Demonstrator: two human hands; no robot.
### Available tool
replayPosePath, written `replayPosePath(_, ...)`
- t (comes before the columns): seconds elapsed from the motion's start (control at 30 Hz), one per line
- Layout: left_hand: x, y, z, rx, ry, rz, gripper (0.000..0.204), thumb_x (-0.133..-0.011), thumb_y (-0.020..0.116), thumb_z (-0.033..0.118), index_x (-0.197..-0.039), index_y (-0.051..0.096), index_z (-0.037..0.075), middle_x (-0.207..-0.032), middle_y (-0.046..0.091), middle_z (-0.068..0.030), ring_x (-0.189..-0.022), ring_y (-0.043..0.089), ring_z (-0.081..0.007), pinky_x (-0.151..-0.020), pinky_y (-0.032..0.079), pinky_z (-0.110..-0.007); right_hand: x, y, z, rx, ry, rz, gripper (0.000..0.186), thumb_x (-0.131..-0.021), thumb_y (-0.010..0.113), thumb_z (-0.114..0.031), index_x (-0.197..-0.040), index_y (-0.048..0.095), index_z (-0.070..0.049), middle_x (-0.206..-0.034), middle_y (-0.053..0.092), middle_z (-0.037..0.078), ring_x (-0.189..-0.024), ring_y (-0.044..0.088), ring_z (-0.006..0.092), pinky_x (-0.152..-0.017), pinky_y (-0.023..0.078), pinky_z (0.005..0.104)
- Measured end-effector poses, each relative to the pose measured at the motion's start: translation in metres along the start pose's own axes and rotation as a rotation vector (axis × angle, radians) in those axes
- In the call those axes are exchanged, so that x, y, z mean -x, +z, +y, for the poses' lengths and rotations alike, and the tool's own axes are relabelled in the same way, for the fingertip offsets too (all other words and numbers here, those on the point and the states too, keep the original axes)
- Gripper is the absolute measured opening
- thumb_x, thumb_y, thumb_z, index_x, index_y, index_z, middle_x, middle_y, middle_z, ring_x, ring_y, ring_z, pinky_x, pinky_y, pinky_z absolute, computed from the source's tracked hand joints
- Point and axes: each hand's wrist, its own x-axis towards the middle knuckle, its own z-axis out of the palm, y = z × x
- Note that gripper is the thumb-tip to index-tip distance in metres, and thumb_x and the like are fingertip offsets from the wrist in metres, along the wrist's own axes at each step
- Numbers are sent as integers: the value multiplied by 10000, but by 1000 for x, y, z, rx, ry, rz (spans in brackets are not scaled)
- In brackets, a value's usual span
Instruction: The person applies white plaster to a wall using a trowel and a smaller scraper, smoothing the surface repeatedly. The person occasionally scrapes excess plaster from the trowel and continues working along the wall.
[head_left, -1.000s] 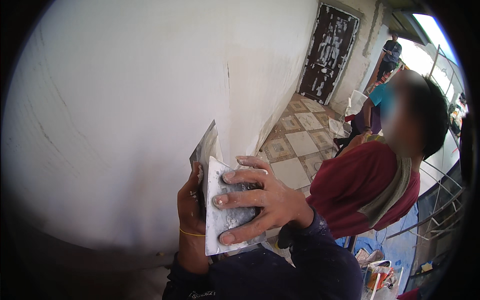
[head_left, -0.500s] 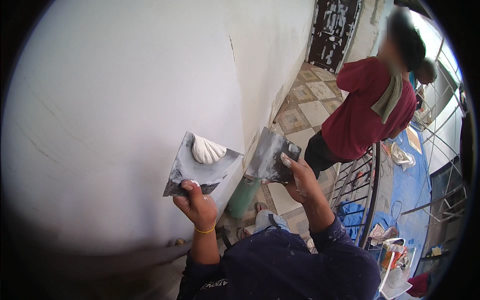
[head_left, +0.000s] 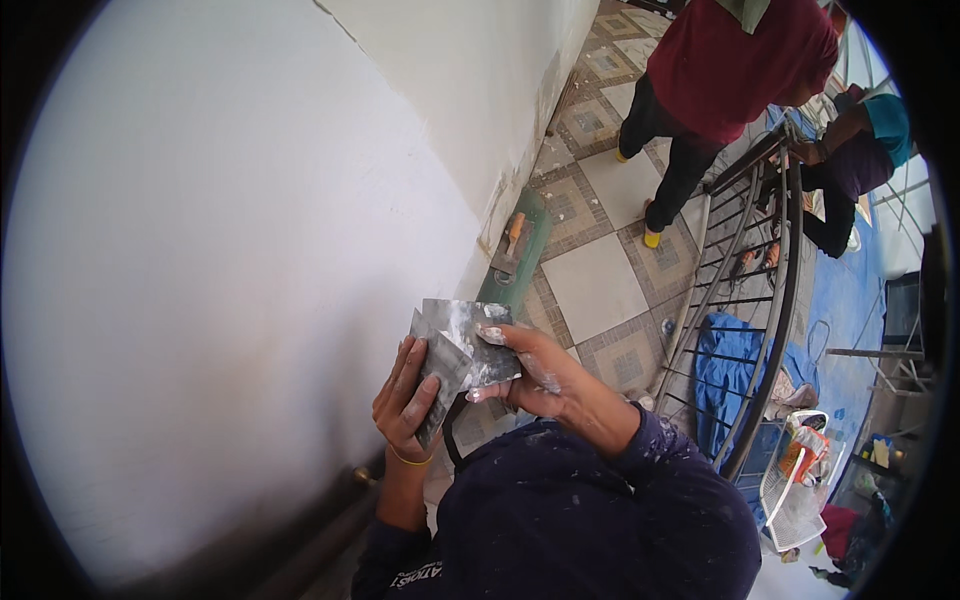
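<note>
Close to the white wall (head_left: 250,220), my left hand (head_left: 402,400) grips a grey square putty blade (head_left: 438,362), tilted so that its flat side faces away from the wall. My right hand (head_left: 540,372) pinches a second grey putty blade (head_left: 465,318), thumb on top and fingers beneath. This second blade is streaked with white putty. The two blades overlap and appear to touch. White smears cover my right thumb and fingers. No lump of putty shows on either blade from this angle.
A long green container (head_left: 530,260) with an orange-handled trowel (head_left: 515,235) lies along the wall's foot on the tiled floor (head_left: 595,285). A curved metal railing (head_left: 770,350) runs at right. Beyond my hands stands a person in a maroon shirt (head_left: 735,65); another bends past the railing (head_left: 860,150).
My hands have come together, bringing the two blades from apart to overlapping. The left blade has turned, and its white putty lump is out of sight. The view has tilted downward.
</note>
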Motion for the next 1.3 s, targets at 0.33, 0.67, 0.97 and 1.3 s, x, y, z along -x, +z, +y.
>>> replayPosePath(0.33, 125, 54, -70, -231, -1113, -544, 325, -894, 532, 44, -1205, 628, 44, -1156, 648, -191, -1083, 636, -316, -910, 498, -364, -149, -194, -67, -2, -107, 16, 381, -952, 551, -212, -1260, 460, -8, -1103, 615, 90, -988, 644, 228, -775, 597, 466)
replayPosePath(0.67, 197, 35, -55, -367, -1462, -330, 330, -972, 498, 171, -1184, 570, -71, -1077, 653, -245, -985, 641, -284, -884, 463, -368, -364, -372, -69, 193, -273, 495, 266, -947, 561, -210, -1163, 543, -56, -1076, 620, 19, -956, 611, 145, -844, 489, 349)
replayPosePath(0.97, 193, 42, -20, -230, -1477, -156, 379, -986, 508, 216, -1098, 526, -145, -1025, 623, -253, -935, 590, -280, -850, 430, -387, -401, -360, -67, 313, -293, 593, 358, -956, 491, -187, -1247, 502, 21, -1114, 609, 75, -977, 587, 178, -896, 437, 321)
replayPosePath(1.3, 229, 27, -12, -236, -1546, 27, 458, -987, 517, 286, -891, 591, -156, -800, 660, -199, -708, 579, -204, -633, 443, -405, -383, -276, -88, 507, -533, 487, 436, -973, 441, -277, -1283, 463, 29, -1195, 577, 119, -1074, 565, 219, -944, 429, 352)
